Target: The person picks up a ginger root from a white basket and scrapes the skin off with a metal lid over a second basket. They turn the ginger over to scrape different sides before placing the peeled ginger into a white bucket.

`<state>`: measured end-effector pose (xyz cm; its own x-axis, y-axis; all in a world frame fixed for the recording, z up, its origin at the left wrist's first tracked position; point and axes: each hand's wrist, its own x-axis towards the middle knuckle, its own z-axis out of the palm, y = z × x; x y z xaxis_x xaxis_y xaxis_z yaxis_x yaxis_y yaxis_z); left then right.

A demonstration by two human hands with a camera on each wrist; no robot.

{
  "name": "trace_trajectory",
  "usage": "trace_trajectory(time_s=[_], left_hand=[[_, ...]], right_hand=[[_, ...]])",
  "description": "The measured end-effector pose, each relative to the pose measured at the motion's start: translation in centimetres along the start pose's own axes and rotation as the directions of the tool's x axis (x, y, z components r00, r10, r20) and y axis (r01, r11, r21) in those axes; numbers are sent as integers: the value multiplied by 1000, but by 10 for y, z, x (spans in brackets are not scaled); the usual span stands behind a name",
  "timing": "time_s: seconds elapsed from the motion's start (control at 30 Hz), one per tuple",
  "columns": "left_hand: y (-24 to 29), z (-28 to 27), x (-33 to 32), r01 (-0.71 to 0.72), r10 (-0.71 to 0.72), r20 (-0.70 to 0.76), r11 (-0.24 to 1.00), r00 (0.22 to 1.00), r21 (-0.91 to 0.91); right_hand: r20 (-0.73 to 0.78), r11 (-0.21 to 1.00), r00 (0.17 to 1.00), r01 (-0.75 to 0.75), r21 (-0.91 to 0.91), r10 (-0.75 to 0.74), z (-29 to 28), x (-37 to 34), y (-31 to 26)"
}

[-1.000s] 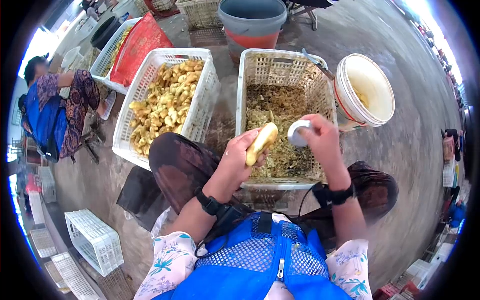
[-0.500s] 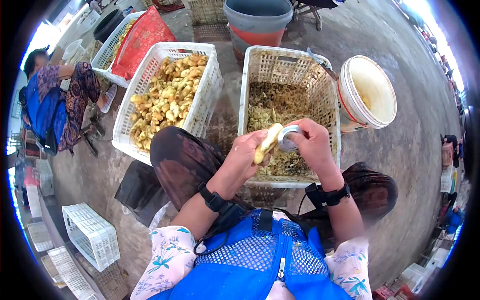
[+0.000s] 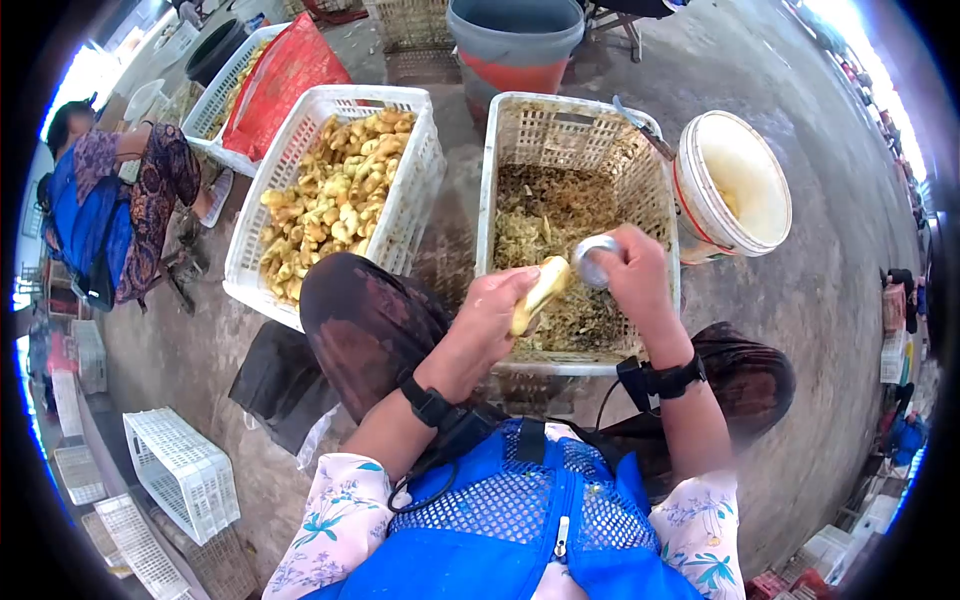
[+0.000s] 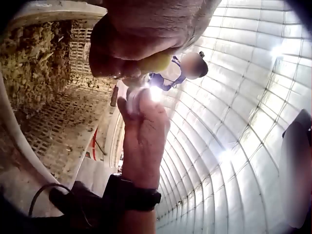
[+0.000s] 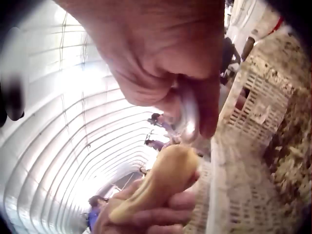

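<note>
My left hand (image 3: 490, 322) grips a pale yellow piece of ginger (image 3: 541, 296), its far end sticking out past the fingers. Between the thumb and fingers of my right hand (image 3: 638, 268) is a round, silvery metal scraper (image 3: 597, 261), slightly blurred. In the right wrist view the scraper's curved rim (image 5: 189, 117) is right at the upper end of the ginger (image 5: 163, 178). Both hands are above a white crate (image 3: 487, 200) whose bottom is covered with peelings (image 3: 560, 205). In the left wrist view my fingers hide most of the ginger (image 4: 155, 63).
To the left stands a white crate (image 3: 425, 150) heaped with ginger pieces (image 3: 340, 185). A white bucket (image 3: 740, 180) is at the right, beside a knife (image 3: 645, 128) on the crate's rim. A grey and red tub (image 3: 515, 50) stands behind. Another person (image 3: 100, 210) sits at far left.
The scraper moved left onto the ginger, then back a little to the right, off its upper end. The ginger has shifted slightly in my left hand, and the head view has turned a little.
</note>
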<state>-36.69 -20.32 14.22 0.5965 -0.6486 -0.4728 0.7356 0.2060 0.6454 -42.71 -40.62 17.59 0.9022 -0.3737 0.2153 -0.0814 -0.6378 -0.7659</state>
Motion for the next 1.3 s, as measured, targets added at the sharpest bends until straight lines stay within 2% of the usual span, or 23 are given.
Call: trace_trajectory(time_s=[0.03,0.13,0.17,0.27,0.3,0.4,0.43,0.53,0.57,0.67,0.7,0.73,0.8,0.83,0.93,0.97,1.07,1.1,1.2,1.23,1.27,1.3], left_hand=[[1,3,-4,11,-11,-6,1000,1000,-17],[5,0,-6,1,-1,15,1000,1000,-1],[3,-1,-3,-32,32,11,999,999,34],[-4,-3,3,-95,94,16,988,995,123],[-2,1,0,-100,98,21,986,995,135],[6,11,-12,-97,90,48,980,995,171],[10,11,-14,-92,82,61,978,995,189],[6,-1,-6,-26,24,49,999,999,42],[4,0,-5,-40,39,42,999,998,25],[2,-3,1,-8,13,88,998,996,-61],[2,-3,1,11,-4,111,998,994,-63],[2,-4,0,32,-23,135,997,991,-66],[6,-5,-1,56,-39,173,994,984,-95],[7,-5,-3,72,-49,189,991,981,-114],[4,-10,1,66,-41,166,986,985,-151],[1,-11,3,57,-33,147,985,989,-160],[2,1,0,-60,62,39,996,997,-59],[3,0,0,-67,68,50,997,996,-27],[3,-1,-2,-71,69,57,997,996,39],[6,2,-4,-67,65,39,997,997,46],[8,3,-6,-58,57,24,997,998,56],[9,1,-5,-32,32,28,999,999,-13]], right_hand=[[-69,998,998,-1,-62,-3,-2,8,14],[12,990,991,-137,35,137,-17,7,17],[35,990,995,-98,97,95,-15,2,11],[160,931,986,-101,351,47,3,-5,-15],[195,963,980,-94,251,45,1,-3,0],[-28,990,990,-142,-23,142,-7,15,29],[15,979,979,-203,12,202,-17,22,38],[72,984,982,-177,0,176,-25,14,32],[67,974,987,-157,163,148,-18,7,22],[194,863,980,-144,484,54,-8,0,-16],[227,930,972,-140,340,64,-11,4,-16],[155,960,981,-149,236,114,-12,7,-5],[12,985,985,-171,20,170,-18,21,19],[48,968,967,-251,-4,251,-26,26,25],[17,968,996,-89,235,88,-17,13,11],[84,910,994,-100,402,72,-10,8,-2],[133,960,967,184,212,-215,3,-1,-29],[82,965,973,201,167,-216,9,-1,-33],[88,993,996,-17,121,7,3,17,-3],[-46,999,999,-6,-44,4,-4,23,-5],[-44,998,998,-46,-50,44,-12,26,5],[-41,995,996,-83,-58,81,-23,32,7]])
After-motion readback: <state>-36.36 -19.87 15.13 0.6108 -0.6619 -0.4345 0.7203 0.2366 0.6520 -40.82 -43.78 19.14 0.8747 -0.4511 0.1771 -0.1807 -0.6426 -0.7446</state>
